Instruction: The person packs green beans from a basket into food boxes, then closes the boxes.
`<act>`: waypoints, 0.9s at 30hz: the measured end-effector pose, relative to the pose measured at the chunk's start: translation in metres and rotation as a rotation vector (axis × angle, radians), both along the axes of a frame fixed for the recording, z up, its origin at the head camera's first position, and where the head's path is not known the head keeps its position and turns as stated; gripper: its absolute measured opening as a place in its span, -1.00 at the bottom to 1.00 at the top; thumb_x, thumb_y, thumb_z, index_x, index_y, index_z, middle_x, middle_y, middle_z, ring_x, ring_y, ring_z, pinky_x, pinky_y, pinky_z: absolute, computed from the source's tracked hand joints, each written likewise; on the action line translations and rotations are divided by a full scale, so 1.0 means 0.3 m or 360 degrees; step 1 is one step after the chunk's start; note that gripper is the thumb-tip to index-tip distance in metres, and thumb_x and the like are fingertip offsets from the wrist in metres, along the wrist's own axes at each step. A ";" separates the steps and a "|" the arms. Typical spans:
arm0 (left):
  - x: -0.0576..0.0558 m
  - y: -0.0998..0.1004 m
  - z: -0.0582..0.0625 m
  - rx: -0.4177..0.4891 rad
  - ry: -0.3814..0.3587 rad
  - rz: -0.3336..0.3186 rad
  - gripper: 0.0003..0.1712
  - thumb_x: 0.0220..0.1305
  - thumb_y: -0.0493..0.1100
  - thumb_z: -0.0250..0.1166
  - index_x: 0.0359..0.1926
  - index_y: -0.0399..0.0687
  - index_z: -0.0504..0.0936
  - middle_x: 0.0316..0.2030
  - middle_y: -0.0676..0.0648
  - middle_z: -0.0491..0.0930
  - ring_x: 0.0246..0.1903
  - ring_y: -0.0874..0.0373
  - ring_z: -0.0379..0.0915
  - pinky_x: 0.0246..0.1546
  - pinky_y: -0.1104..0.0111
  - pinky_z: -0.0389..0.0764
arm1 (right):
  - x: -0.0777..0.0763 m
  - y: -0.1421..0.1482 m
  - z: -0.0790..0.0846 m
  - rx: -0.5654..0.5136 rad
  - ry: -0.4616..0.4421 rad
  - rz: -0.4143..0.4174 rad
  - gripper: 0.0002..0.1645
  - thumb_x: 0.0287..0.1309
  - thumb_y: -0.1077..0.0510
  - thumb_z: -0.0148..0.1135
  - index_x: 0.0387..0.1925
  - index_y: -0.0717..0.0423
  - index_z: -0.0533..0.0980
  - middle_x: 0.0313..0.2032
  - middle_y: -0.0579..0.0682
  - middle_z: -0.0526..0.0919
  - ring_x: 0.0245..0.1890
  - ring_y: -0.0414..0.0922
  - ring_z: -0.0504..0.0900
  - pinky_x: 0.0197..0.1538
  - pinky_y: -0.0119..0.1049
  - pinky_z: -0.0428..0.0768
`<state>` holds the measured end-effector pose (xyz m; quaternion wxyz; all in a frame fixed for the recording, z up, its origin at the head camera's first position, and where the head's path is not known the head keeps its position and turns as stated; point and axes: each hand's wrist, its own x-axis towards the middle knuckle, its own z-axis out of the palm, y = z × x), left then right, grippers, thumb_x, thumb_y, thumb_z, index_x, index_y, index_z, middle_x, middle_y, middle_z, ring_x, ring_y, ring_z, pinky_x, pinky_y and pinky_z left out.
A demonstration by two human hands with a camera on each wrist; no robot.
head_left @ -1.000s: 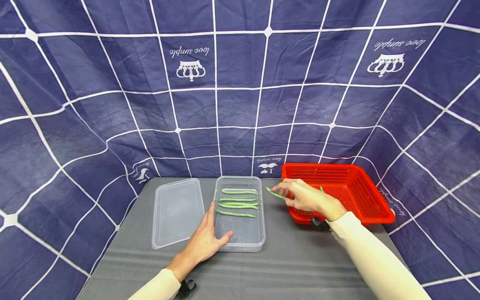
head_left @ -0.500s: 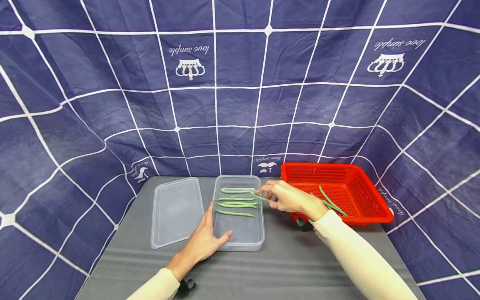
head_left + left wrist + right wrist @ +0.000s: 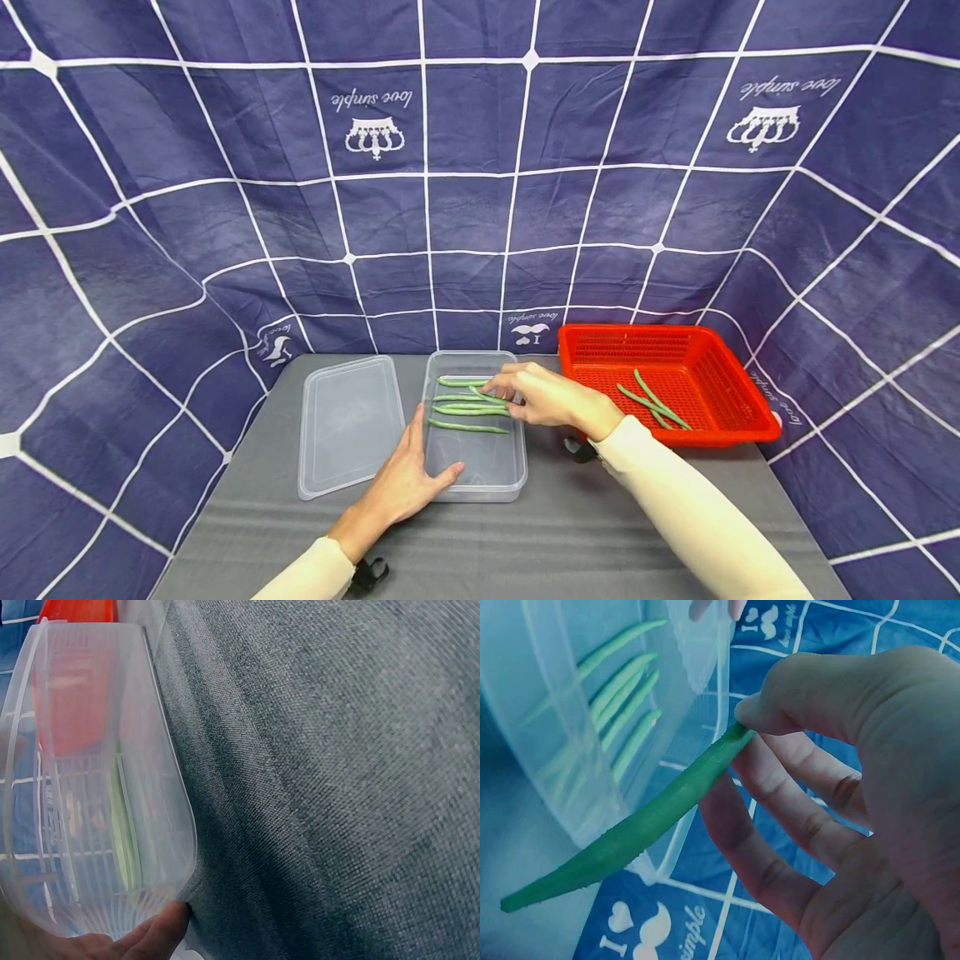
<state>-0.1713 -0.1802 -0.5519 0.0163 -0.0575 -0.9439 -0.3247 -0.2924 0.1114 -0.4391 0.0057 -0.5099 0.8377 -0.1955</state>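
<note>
A clear plastic container stands on the grey cloth with several green beans lying crosswise inside, roughly side by side. Spread along its left side and near front corner, my left hand touches the wall with fairly straight fingers; the left wrist view shows fingertips at the container's lower edge. Over the container's right rim, my right hand pinches one green bean near its end between thumb and fingers. That bean slants above the others, its free end pointing left in the head view.
On the right sits a red slotted basket holding a few more green beans. A translucent lid lies flat left of the container. Blue gridded cloth rises behind and on both sides.
My right hand has carried the pinched bean leftward from the basket's edge to over the container, uncovering beans in the basket. The left hand has stayed at the container's side.
</note>
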 end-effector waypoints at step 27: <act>0.006 0.000 -0.011 0.0123 -0.0025 0.0021 0.53 0.40 0.45 0.58 0.91 -0.20 -0.14 0.80 -0.52 0.16 0.70 -0.49 0.35 0.61 -0.33 0.53 | -0.013 -0.211 -0.067 0.0160 -0.0117 0.0037 -0.46 0.40 0.36 0.47 0.36 0.07 0.78 0.03 -0.01 0.90 0.00 -0.14 0.90 0.07 -0.35 0.80</act>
